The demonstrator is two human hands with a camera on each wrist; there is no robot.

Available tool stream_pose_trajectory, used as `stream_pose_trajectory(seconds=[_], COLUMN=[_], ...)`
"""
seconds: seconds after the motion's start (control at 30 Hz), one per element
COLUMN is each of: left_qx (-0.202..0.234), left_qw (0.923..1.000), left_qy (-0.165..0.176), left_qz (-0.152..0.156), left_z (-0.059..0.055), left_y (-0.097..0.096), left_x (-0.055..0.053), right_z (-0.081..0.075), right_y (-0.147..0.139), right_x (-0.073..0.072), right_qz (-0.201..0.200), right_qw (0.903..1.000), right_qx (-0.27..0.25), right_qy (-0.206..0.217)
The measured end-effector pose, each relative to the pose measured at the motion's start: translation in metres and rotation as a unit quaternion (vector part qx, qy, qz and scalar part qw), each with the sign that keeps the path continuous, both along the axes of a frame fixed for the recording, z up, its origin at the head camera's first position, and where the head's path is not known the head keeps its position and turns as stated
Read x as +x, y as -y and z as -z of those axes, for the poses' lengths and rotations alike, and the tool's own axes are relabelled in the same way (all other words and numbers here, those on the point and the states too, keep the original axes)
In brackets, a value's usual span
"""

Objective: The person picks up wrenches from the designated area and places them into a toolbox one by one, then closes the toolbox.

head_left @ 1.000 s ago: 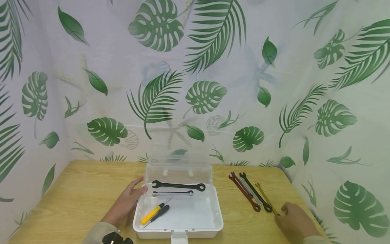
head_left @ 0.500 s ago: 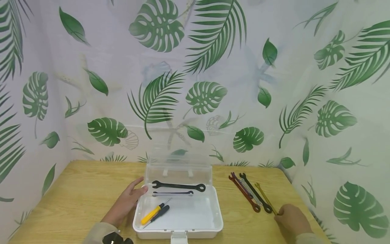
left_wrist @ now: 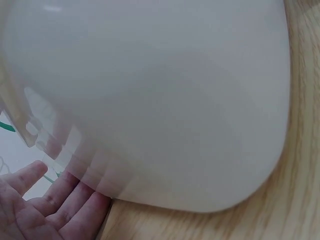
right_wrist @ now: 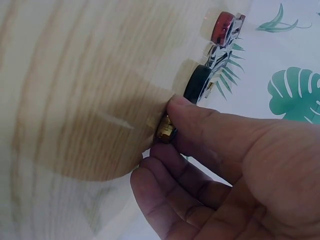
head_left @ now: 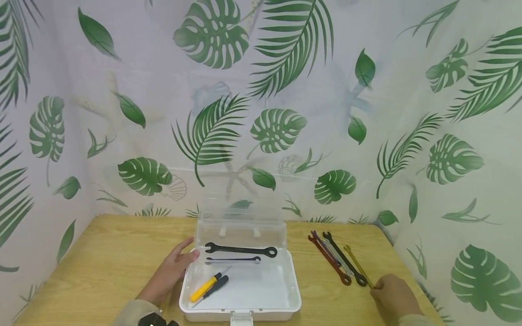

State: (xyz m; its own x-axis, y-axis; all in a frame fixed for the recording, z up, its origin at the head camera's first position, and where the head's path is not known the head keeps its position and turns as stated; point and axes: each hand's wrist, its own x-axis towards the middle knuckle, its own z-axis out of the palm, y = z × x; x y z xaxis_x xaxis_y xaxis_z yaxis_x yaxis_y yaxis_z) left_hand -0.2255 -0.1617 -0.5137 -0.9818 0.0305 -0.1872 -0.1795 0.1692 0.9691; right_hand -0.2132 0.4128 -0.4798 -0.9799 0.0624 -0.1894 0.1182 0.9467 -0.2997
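On the desk: a wooden desk (head_left: 106, 262) carries an open white plastic box (head_left: 240, 299) near the front edge and a row of wrenches to its right.
Right hand: the right hand (head_left: 393, 296) sits at the desk's front right corner, thumb and fingers pinched on the near end of the yellow wrench (head_left: 358, 266); the right wrist view shows the thumb pressed on that brassy tip (right_wrist: 165, 131).
Yellow wrench: it lies flat on the desk, outermost on the right of the row, slanting away from the hand toward the back.
Left hand: the left hand (head_left: 173, 271) rests with relaxed, nearly straight fingers against the box's left wall, holding nothing; the left wrist view shows the fingers (left_wrist: 60, 200) beside the box's rounded corner.
Other wrenches: a black wrench (head_left: 344, 260), a silver wrench (head_left: 336, 258) and a red wrench (head_left: 329, 259) lie side by side just left of the yellow one.
Inside the box: a long black wrench (head_left: 240, 249) and a smaller grey wrench (head_left: 233, 260) lie crosswise at the back; a yellow-handled screwdriver (head_left: 203, 288) and a black-handled screwdriver (head_left: 214, 286) lie slanted at the front left.
Lid: the clear lid (head_left: 240, 217) stands upright behind the box.
Backdrop: a leaf-print curtain (head_left: 261, 113) surrounds the desk.
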Motion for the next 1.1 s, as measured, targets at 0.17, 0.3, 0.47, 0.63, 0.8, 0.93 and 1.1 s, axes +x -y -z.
stream_pose_trajectory(seconds=[0.17,0.3,0.47,0.63,0.8,0.93,1.1], left_qx=[-0.008,-0.007,-0.003,-0.003,0.008,0.007,0.002], left_qw=[0.9999,1.0000,1.0000,1.0000,1.0000,0.9999,0.9999], left_qy=[0.004,0.004,0.003,0.005,0.000,-0.002,-0.001], left_qz=[-0.005,-0.004,-0.004,-0.001,-0.005,-0.009,-0.014], left_z=[0.0000,0.0005,-0.0007,-0.0036,-0.0049,-0.0047,-0.0022], left_y=[-0.0009,0.0002,-0.0004,-0.0018,-0.0027,-0.0002,-0.0004], left_x=[-0.0008,-0.0014,-0.0011,0.0012,0.0038,0.0031,0.0007], right_z=[-0.0003,-0.0006,0.0000,0.0025,0.0057,0.0061,0.0006], right_y=[-0.0006,-0.0002,-0.0022,-0.0032,-0.0044,-0.0007,-0.0014], right_x=[0.0004,0.0008,-0.0007,-0.0002,0.0009,-0.0008,0.0021], right_qz=[0.000,-0.002,-0.005,-0.004,-0.005,-0.006,0.007], right_qw=[1.0000,0.9999,0.9999,0.9998,0.9996,0.9997,0.9998], right_qx=[-0.001,-0.005,0.001,-0.003,-0.009,-0.001,0.006], right_qy=[-0.004,-0.009,-0.011,-0.019,-0.027,-0.022,-0.016])
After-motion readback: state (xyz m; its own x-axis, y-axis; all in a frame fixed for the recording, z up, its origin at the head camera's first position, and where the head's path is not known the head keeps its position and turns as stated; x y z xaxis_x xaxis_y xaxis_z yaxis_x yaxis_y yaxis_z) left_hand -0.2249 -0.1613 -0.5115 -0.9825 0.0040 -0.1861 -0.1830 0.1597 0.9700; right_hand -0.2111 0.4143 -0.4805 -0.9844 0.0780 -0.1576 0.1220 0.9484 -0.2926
